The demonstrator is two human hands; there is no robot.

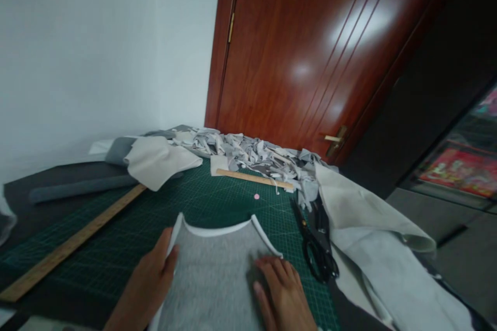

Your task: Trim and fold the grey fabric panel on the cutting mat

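Note:
A grey fabric piece [217,274] with a white edge lies on the green cutting mat [217,201] in front of me. My left hand [153,274] rests at its left edge, thumb on the grey cloth, fingers seemingly under or beside the edge. My right hand [281,287] lies flat on the cloth's right side, fingers stretched out. Black scissors [316,248] lie on the mat just right of my right hand.
A long wooden ruler [73,245] runs along the mat's left side, a shorter wooden ruler [254,179] lies at the back. Fabric scraps [248,152] pile at the far edge. White cloth [373,238] drapes at right. A brown door [310,51] stands behind.

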